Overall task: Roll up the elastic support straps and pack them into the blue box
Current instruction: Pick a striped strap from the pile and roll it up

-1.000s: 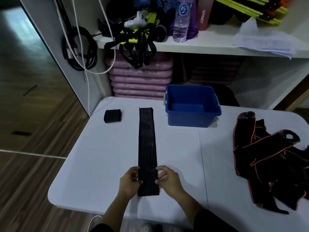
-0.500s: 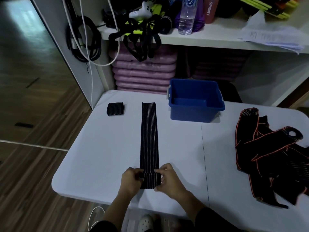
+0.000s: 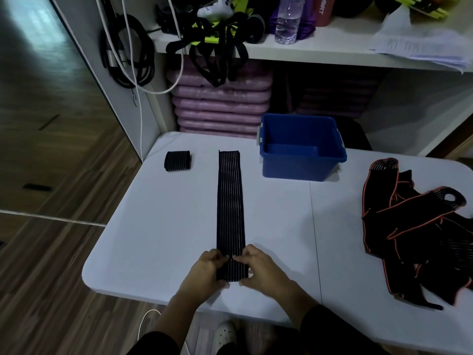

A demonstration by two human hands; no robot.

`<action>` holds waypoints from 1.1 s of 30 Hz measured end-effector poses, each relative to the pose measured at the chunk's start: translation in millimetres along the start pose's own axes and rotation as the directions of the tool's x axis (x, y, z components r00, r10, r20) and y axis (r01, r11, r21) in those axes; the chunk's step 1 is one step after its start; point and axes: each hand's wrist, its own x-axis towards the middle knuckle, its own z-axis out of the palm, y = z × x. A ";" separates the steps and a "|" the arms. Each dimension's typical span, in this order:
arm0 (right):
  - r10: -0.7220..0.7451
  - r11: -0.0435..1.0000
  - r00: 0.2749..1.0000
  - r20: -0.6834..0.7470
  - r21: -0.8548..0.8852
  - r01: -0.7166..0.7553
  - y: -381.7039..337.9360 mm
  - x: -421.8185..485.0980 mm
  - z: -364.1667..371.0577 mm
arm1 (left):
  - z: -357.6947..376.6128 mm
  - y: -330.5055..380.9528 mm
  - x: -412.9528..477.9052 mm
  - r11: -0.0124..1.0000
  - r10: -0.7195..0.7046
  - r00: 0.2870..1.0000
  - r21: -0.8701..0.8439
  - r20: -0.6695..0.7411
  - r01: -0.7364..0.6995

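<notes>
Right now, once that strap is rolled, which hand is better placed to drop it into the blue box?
Probably the right hand. Both hands pinch the strap at its near end, but the blue box sits beyond, to the right; the left hand would cross over.

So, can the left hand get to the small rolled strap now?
Probably yes: only bare table lies between the left hand and the rolled strap, but the hand grips the long strap at its near end and must let go first.
</notes>
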 end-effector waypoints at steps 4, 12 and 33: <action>-0.046 0.996 0.999 0.004 -0.077 0.046 0.4 0.2 -5.5 | 1.0 -1.9 2.2 0.998 0.058 0.998 0.041 -0.019 -0.057; 0.026 0.996 0.993 -0.112 0.086 -0.017 -3.4 -3.3 -15.3 | -14.3 -0.3 1.4 0.982 0.043 0.993 -0.177 -0.109 -0.062; -0.037 0.997 0.992 -0.121 0.069 0.045 21.4 23.3 -12.7 | -1.5 -17.0 22.2 0.995 0.059 0.980 -0.072 -0.190 -0.073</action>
